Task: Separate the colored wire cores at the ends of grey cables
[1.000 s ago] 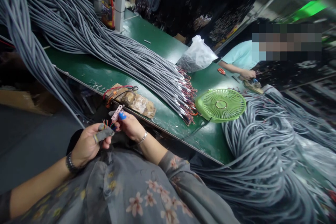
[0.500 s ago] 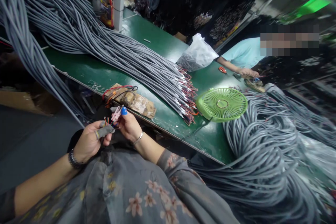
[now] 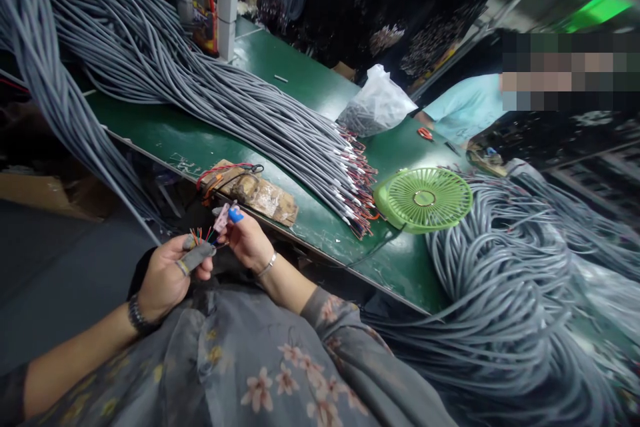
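My left hand (image 3: 170,273), with grey covers on thumb and finger, is closed on a bunch of thin coloured wires (image 3: 199,235). Their red, orange and green ends fan out above the fingertips. A grey cable (image 3: 150,232) runs down to this hand from the left. Close beside it, my right hand (image 3: 250,240), a blue cover on its thumb, pinches a small pale-pink tool (image 3: 221,219) whose exact kind I cannot make out. The tool is very near the wires; whether it touches them is unclear.
On the green table (image 3: 300,90) lie a long bundle of grey cables (image 3: 260,103), a worn wooden block (image 3: 265,197), a green fan (image 3: 425,199) and a white plastic bag (image 3: 375,103). Coiled cables (image 3: 500,267) fill the right side. Across the table a person in a light-blue sleeve (image 3: 465,103) leans in.
The wire ends in my left hand are more fanned out. The pink tool has turned slightly in my right hand. Across the table, the co-worker's hand has gone out of sight behind the sleeve.
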Demonstrator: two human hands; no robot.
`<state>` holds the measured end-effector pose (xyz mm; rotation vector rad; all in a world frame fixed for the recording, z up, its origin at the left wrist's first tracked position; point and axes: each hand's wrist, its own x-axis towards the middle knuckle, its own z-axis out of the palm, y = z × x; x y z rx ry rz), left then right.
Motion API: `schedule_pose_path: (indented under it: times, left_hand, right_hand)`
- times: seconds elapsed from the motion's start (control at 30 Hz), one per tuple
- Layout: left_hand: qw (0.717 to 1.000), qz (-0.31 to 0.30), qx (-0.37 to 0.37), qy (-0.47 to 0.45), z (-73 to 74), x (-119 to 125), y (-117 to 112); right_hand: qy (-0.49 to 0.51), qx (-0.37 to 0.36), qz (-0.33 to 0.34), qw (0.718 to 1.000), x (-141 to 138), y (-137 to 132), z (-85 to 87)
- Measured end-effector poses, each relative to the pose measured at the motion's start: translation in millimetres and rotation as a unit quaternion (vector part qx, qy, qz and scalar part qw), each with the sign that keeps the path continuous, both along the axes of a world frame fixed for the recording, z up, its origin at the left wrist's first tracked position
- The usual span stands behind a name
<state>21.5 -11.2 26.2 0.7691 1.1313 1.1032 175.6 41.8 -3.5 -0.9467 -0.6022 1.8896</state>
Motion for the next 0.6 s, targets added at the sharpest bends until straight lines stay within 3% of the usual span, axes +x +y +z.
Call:
schedule_pose_path:
  times: [0.6]
  left_hand:
    - [0.999, 0.022, -0.026, -0.007, -3.8, 11, 7]
  right_hand:
    - [0.026, -0.035, -0.032, 0.999, -8, 9, -12.7]
